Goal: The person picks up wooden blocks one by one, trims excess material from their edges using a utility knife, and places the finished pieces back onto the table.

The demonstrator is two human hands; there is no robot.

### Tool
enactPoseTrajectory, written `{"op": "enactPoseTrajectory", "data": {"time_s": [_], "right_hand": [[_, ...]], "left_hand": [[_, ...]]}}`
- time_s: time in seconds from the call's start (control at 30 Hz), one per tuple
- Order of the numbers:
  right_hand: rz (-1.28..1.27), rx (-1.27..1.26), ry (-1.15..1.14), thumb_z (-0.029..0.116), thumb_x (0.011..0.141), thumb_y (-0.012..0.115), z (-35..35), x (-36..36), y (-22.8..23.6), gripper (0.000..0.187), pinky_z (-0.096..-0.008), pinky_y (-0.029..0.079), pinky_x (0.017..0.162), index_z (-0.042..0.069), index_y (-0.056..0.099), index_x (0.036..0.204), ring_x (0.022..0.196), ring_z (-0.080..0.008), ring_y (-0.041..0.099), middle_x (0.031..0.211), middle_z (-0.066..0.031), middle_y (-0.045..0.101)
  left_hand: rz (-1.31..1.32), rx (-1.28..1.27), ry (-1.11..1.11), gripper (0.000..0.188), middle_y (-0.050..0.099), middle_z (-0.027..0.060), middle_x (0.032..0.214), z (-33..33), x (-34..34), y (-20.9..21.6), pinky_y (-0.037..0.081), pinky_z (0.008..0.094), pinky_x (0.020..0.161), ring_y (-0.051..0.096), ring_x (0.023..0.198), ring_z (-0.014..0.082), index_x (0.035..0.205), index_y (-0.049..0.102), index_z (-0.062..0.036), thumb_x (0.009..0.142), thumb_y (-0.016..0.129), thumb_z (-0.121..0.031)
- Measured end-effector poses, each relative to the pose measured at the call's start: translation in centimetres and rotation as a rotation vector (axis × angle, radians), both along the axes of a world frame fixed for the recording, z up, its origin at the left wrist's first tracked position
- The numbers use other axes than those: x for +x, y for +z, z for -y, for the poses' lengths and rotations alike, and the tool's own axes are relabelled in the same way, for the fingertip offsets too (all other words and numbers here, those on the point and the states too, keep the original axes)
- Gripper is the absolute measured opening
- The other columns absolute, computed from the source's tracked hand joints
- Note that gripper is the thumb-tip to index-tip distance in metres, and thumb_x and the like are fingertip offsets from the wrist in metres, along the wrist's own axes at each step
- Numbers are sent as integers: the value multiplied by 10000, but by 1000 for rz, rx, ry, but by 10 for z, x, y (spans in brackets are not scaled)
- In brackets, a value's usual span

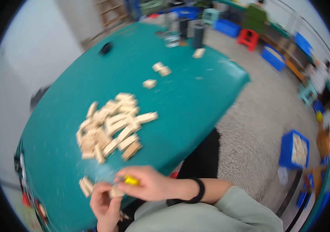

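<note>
Close to my body, at the table's near edge, my left hand (104, 205) pinches a small pale wooden block (116, 191) between thumb and fingers. My right hand (149, 182) is closed around a tool with a yellow handle (131, 180); its grey tip meets the block, but blur hides its exact kind. Both hands nearly touch. Left of them lie a few loose wooden blocks (85, 186). Beyond the hands, a jumbled pile of wooden blocks (111, 125) rests on the green-covered table (180, 104).
Farther off are single blocks (149, 83), a clear container (172, 39), dark upright objects (198, 36) and a small black item (105, 48). Right of the table, a blue bin (286, 149) of wooden pieces stands on the floor. Two people sit at the far right.
</note>
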State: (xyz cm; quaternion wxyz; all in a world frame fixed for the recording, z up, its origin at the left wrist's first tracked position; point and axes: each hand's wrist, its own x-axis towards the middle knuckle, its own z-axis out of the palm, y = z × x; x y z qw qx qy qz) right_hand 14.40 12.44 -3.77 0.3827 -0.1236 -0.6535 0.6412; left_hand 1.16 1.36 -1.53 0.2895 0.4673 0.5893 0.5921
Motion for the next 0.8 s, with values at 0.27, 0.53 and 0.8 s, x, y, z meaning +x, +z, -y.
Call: {"op": "enactPoseTrajectory", "data": {"time_s": [0.27,0.53,0.8], "right_hand": [[299,-32,15,201,847,579,-9,20,13,196,-281,413,578,9,555,879,622,-187,523,711,-103,566],[129,-141,154,243,836,616,-3,7,12,232,-244,398,571,26,534,829,656,-89,501,708,-27,561],[24,-312,290,210,866,579,-2,5,20,206,-234,423,617,22,509,822,673,-74,504,708,-16,543]], "left_hand": [[-210,-21,-118,192,529,37,952,-9,7,7,400,218,708,476,783,99,1008,515,-24,830,581,1],[-351,62,-124,245,515,76,997,8,1,3,413,258,754,504,849,140,1054,500,-15,830,599,-23],[-282,75,-140,236,534,85,1011,11,-3,10,412,282,802,519,879,163,1048,514,-6,831,601,-32]]}}
